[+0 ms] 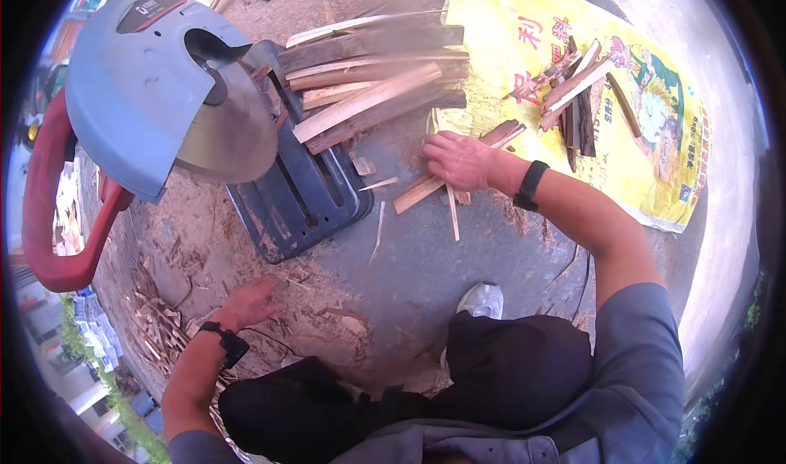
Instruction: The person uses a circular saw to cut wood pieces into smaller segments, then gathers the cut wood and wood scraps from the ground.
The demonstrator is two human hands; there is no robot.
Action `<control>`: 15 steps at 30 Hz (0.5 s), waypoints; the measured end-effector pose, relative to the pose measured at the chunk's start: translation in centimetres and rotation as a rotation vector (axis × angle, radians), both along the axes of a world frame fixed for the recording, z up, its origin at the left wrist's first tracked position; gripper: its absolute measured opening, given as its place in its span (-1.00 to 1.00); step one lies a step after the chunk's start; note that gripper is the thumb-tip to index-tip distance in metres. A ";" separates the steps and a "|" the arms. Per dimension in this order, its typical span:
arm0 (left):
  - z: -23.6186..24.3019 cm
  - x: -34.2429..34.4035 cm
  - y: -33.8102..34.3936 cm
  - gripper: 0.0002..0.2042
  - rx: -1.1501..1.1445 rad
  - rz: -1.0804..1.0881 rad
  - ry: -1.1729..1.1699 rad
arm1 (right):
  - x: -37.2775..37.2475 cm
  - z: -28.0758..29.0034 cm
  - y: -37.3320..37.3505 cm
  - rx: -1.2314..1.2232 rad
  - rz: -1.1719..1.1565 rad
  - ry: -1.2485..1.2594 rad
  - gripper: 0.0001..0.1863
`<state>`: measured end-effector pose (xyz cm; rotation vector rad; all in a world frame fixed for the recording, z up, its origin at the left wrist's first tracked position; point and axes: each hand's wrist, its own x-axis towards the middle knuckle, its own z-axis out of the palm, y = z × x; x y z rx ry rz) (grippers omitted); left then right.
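My right hand (458, 161) is closed over a few split wood strips (420, 192) lying on the ground, to the right of the chop saw. Thin slivers stick out from under its fingers. My left hand (250, 303) hovers low over the sawdust in front of the saw, fingers loosely spread and holding nothing. The chop saw (139, 87) has a grey-blue blade guard, a red handle (41, 194), a round blade (233, 132) and a dark slotted base (299, 210). Several longer split wood pieces (372, 99) lie side by side against the base's far right side.
A yellow printed sack (483, 46) is spread out at the far right, with a small pile of short sticks (580, 95) on it. Sawdust (180, 235) and wood scraps (160, 321) cover the ground at left. My shoe (481, 300) stands near the middle.
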<state>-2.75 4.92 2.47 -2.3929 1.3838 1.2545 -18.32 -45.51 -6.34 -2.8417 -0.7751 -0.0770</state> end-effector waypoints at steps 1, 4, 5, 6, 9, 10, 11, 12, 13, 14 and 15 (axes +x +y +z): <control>0.4 0.6 2.1 -0.53 0.003 -0.001 -0.004 | -0.1 -0.4 0.3 0.003 -0.001 -0.004 -0.75; 1.4 2.4 8.6 -0.53 0.216 0.110 -0.077 | -1.0 -0.3 1.5 0.295 -0.090 -0.385 -0.78; 1.9 2.8 10.8 -0.54 0.226 0.108 -0.110 | -1.8 0.4 2.0 0.246 -0.084 -0.208 -0.79; 2.2 3.0 11.9 -0.55 0.233 0.105 -0.142 | -2.5 1.4 2.4 0.193 -0.077 -0.030 -0.80; 3.6 2.9 6.5 -0.59 0.433 0.348 -0.126 | -5.6 3.9 3.0 0.187 -0.121 0.104 -0.70; 3.8 3.5 6.8 -0.59 0.431 0.355 -0.133 | -6.2 4.4 3.5 0.226 -0.186 0.136 -0.66; 3.6 4.3 7.4 -0.57 0.373 0.356 -0.169 | -6.7 3.6 3.7 0.305 -0.252 0.122 -0.59; 3.1 4.9 7.2 -0.56 0.309 0.351 -0.198 | -7.2 2.7 3.7 0.299 -0.252 0.120 -0.59; 2.6 5.3 5.4 -0.56 0.299 0.348 -0.195 | -7.8 1.7 3.6 0.241 -0.364 0.185 -0.57; 1.9 5.6 3.2 -0.54 0.267 0.409 -0.220 | -8.2 0.5 3.6 0.182 -0.477 0.248 -0.55; 1.2 5.8 1.4 -0.51 0.231 0.465 -0.242 | -8.5 -0.8 3.5 0.190 -0.567 0.227 -0.53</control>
